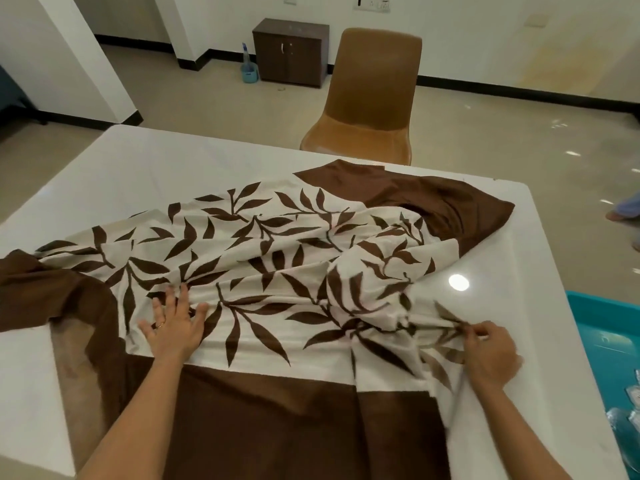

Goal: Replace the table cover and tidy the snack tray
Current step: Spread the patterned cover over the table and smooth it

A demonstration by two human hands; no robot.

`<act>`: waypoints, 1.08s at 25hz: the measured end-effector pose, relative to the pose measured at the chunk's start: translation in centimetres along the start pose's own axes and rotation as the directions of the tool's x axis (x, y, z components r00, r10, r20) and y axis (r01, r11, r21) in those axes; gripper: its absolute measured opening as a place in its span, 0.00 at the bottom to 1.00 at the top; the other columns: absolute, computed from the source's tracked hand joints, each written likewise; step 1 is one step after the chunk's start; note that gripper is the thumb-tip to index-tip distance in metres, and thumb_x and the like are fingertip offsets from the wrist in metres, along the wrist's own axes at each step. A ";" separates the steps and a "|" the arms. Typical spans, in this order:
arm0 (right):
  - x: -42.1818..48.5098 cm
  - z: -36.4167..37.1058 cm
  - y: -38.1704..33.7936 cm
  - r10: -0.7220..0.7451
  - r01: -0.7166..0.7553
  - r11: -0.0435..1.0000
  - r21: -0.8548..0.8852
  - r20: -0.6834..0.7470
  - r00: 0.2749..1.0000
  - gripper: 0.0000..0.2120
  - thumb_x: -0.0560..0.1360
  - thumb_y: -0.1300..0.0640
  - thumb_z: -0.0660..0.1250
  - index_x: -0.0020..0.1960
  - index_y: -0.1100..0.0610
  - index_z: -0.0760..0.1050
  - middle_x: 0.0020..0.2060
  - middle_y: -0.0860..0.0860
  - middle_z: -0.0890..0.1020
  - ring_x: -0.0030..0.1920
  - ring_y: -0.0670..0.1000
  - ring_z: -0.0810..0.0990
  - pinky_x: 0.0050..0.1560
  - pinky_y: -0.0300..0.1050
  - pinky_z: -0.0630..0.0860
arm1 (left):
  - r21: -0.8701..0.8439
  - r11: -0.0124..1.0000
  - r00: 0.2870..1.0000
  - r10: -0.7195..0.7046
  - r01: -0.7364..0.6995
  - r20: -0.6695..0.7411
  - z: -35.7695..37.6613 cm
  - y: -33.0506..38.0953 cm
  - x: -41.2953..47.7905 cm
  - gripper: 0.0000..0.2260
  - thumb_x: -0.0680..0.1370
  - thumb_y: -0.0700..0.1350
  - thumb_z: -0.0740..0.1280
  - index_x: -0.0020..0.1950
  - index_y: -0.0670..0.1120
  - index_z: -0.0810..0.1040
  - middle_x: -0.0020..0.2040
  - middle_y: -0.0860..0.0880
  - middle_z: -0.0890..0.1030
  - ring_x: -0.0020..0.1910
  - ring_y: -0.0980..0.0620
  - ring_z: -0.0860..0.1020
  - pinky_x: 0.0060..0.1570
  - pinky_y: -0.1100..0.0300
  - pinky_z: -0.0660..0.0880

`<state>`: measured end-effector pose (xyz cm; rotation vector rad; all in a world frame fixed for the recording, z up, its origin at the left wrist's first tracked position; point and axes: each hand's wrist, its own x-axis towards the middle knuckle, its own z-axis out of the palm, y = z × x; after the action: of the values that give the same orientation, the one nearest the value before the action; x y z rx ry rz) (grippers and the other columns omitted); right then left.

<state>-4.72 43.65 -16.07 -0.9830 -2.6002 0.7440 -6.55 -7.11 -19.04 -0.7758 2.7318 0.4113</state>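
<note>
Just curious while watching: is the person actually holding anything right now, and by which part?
Yes. The right hand pinches a bunched fold of the leaf-patterned table cover near its right side. The left hand only presses flat on it, fingers spread.

A plain office-like room: glossy tiled floor (519, 140), white walls (485, 36) with black skirting, a small dark cabinet (291, 51), one brown chair (372, 95).

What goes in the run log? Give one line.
left hand: flat on cloth | right hand: pinching cloth | table: partly covered
</note>
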 end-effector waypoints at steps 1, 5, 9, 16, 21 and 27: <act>2.5 -1.5 2.0 0.102 -0.104 0.994 -0.045 -0.057 0.993 0.06 0.74 0.59 0.67 0.45 0.62 0.79 0.45 0.61 0.80 0.47 0.64 0.77 0.54 0.55 0.67 | 0.003 0.999 0.999 -0.043 0.043 0.007 -0.4 -1.5 0.5 0.31 0.78 0.66 0.43 0.78 0.56 0.41 0.79 0.52 0.39 0.77 0.45 0.38 0.71 0.38 0.37; 10.2 -6.5 7.4 0.367 -0.386 0.916 -0.113 -0.156 0.917 0.13 0.76 0.60 0.58 0.51 0.69 0.74 0.50 0.72 0.77 0.52 0.72 0.76 0.56 0.69 0.70 | 0.021 0.988 0.985 -0.157 0.156 0.076 -2.2 -6.7 1.9 0.32 0.79 0.66 0.44 0.79 0.53 0.43 0.79 0.51 0.39 0.77 0.43 0.39 0.73 0.40 0.39; 10.6 -5.6 4.7 0.417 -0.459 0.884 -0.092 -0.293 0.860 0.17 0.77 0.63 0.54 0.62 0.73 0.67 0.61 0.73 0.70 0.62 0.72 0.68 0.61 0.67 0.63 | -0.249 0.918 0.915 -0.359 0.310 -0.182 -3.9 -2.8 1.3 0.31 0.78 0.58 0.45 0.72 0.39 0.64 0.74 0.34 0.60 0.72 0.32 0.58 0.69 0.35 0.53; 4.3 3.6 -6.1 -0.219 0.279 0.946 -0.165 0.310 0.925 0.31 0.79 0.44 0.57 0.78 0.51 0.50 0.78 0.59 0.49 0.77 0.63 0.47 0.73 0.65 0.45 | -0.076 0.877 0.880 0.470 -0.474 -0.070 -0.4 12.2 -0.2 0.28 0.80 0.63 0.51 0.78 0.58 0.51 0.79 0.50 0.47 0.78 0.41 0.44 0.71 0.39 0.40; 6.8 5.1 -1.6 -0.123 0.272 0.931 -0.245 0.489 0.864 0.47 0.68 0.22 0.46 0.78 0.47 0.42 0.78 0.54 0.43 0.77 0.60 0.41 0.72 0.64 0.36 | 0.008 0.991 0.985 0.129 -0.131 0.115 0.1 8.7 3.3 0.37 0.70 0.76 0.45 0.75 0.66 0.41 0.78 0.57 0.36 0.76 0.41 0.34 0.68 0.31 0.36; 10.7 2.8 -0.4 -0.010 0.115 0.958 -0.262 0.371 0.929 0.47 0.71 0.26 0.43 0.78 0.56 0.44 0.78 0.57 0.44 0.77 0.60 0.41 0.73 0.68 0.39 | -0.089 0.977 0.981 -0.193 0.194 0.026 -4.2 6.8 6.3 0.34 0.78 0.64 0.54 0.78 0.47 0.53 0.79 0.39 0.48 0.75 0.31 0.45 0.71 0.32 0.44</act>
<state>-14.00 49.54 -17.54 -0.8975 -3.1167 0.6019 -16.17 -5.89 -15.94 -1.0462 2.6055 0.4994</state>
